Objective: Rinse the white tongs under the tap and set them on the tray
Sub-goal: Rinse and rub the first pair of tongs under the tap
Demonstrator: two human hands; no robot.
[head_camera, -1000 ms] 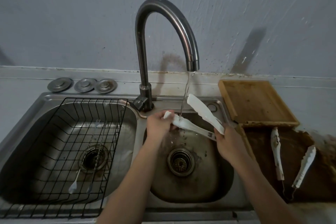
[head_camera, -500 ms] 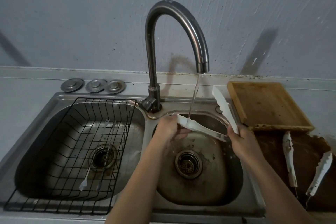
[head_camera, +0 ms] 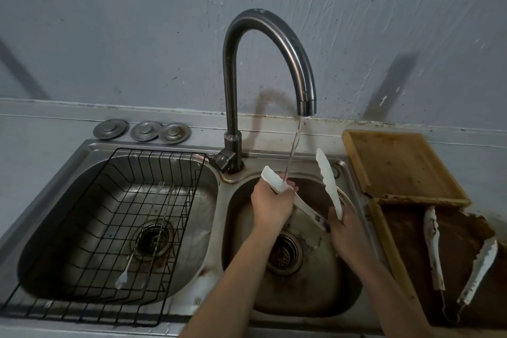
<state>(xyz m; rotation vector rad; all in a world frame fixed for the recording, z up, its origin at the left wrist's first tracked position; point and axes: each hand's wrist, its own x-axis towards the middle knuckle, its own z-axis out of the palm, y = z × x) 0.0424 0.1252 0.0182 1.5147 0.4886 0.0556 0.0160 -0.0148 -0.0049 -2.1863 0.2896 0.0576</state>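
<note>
White tongs (head_camera: 327, 181) are spread open over the right sink basin (head_camera: 315, 296). My left hand (head_camera: 270, 204) wraps around the left arm of the tongs, just under the thin stream of water falling from the curved tap (head_camera: 304, 85). My right hand (head_camera: 344, 230) grips the hinge end, with the other arm of the tongs pointing up and away. A clean wooden tray (head_camera: 397, 164) lies on the counter right of the sink.
A second, dirty wooden tray (head_camera: 455, 261) nearer to me holds another soiled pair of white tongs (head_camera: 434, 250). The left basin holds a black wire rack (head_camera: 115, 228) with metal utensils. Three metal drain plugs (head_camera: 142, 130) sit behind it.
The view shifted left, so everything sits further right in frame. My left hand slid along the left tong arm, whose tip now sticks out above my fingers. The other arm stands more upright.
</note>
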